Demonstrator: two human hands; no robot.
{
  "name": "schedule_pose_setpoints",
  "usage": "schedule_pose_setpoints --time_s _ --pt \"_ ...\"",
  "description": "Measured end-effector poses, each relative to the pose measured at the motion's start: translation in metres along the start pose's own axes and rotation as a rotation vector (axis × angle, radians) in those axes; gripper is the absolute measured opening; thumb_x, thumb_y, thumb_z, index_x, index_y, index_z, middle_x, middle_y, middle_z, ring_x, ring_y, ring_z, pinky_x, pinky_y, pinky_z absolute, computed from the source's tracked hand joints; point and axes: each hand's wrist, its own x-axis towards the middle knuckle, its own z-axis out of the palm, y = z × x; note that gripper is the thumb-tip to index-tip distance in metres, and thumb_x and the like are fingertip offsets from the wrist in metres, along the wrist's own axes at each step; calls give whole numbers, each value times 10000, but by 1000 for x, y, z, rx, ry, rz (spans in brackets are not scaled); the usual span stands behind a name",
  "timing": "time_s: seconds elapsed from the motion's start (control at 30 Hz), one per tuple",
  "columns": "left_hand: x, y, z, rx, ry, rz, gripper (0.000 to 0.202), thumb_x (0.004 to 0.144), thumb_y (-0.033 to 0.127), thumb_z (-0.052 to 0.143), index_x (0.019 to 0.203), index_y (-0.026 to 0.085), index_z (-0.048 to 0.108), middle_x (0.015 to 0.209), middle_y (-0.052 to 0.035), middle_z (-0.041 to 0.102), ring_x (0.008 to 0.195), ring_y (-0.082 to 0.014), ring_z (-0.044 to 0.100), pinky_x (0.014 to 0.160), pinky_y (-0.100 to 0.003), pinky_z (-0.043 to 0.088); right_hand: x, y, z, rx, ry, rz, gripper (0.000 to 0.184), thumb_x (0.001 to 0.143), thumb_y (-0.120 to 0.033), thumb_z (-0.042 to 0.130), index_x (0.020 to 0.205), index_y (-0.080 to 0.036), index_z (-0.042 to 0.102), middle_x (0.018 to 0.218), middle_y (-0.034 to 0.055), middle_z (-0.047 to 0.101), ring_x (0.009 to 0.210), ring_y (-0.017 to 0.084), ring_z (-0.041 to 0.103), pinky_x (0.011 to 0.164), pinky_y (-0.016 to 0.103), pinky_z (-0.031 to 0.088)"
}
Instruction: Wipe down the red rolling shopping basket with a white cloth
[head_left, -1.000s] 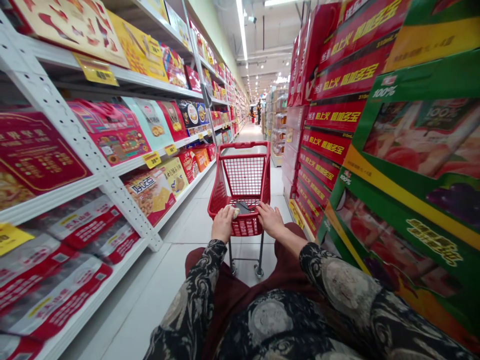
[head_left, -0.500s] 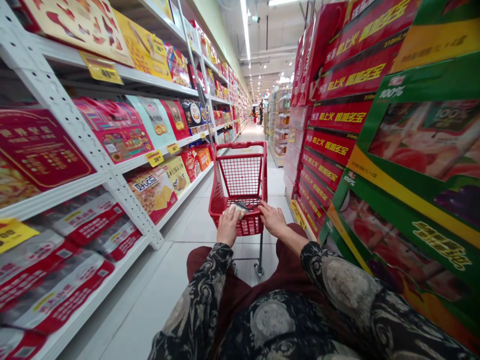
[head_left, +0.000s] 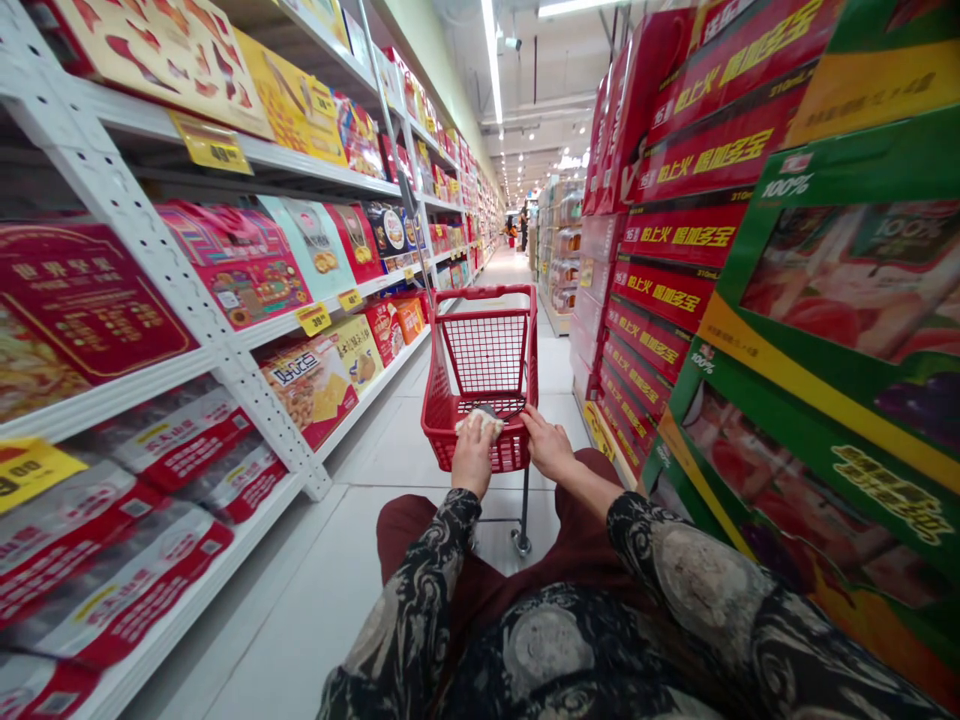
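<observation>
Directly ahead of my knees stands a red shopping cart [head_left: 480, 294] with a mesh basket. My left hand [head_left: 472, 455] is closed on a white cloth [head_left: 480, 424], pressed against the cart's near rim. My right hand [head_left: 547, 442] grips that same rim at its right corner, thumb and fingers wrapped round it. Inside the basket, partly behind the cloth, lies a dark grey object [head_left: 489, 410] with a black cord; its kind is unclear.
White shelves [head_left: 285, 455] with boxed snacks line the left side. Stacked red drink cartons [head_left: 660, 290] and green juice boxes [head_left: 832, 400] rise close on the right. A tiled aisle floor [head_left: 375, 440] runs ahead; a distant person [head_left: 523, 228] stands far down it.
My left hand has slid to the right along the cart's near rim with the cloth. My right hand stays at the right corner. The view has shifted slightly.
</observation>
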Motion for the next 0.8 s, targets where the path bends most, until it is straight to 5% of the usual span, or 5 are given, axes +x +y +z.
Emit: schedule_pose_setpoints --time_s 0.2,0.37,0.5,0.7,0.8 --pt "14 37 5 2 -67 200 394 858 144 396 1237 195 490 1360 -117 450 1276 -243 368 1020 -468 347 -1 6 1 22 9 -6 596 793 -90 316 1377 -207 319 1459 60 292 1112 184 519 913 356 352" --pt "10 -1 -13 74 -121 71 398 851 148 405 1227 246 495 1369 -107 442 1217 -253 437 952 -487 401 -1 10 0 57 12 -11 650 779 -77 320 1406 -235 252 1450 47 312 1165 189 484 945 388 332" --pt "5 -23 -17 81 -53 26 402 833 112 412 1213 208 503 1348 -124 457 1218 -235 435 976 -442 402 -1 6 3 98 38 15 648 780 -75 321 1407 -221 251 1452 48 307 1193 189 459 956 384 336" --pt "8 21 4 6 -44 255 417 846 138 405 1253 195 474 1372 -116 433 1299 -220 337 1043 -434 338 -1 -5 4 66 82 17 569 826 -104 309 1391 -168 298 1449 70 309 1317 219 278 1051 462 211" --pt "9 26 1 34 -92 239 448 846 145 403 1285 223 445 1402 -99 400 1287 -239 356 1014 -458 357 -2 -5 4 55 94 -2 576 813 -91 323 1387 -140 302 1461 82 281 1332 218 245 1064 461 195"
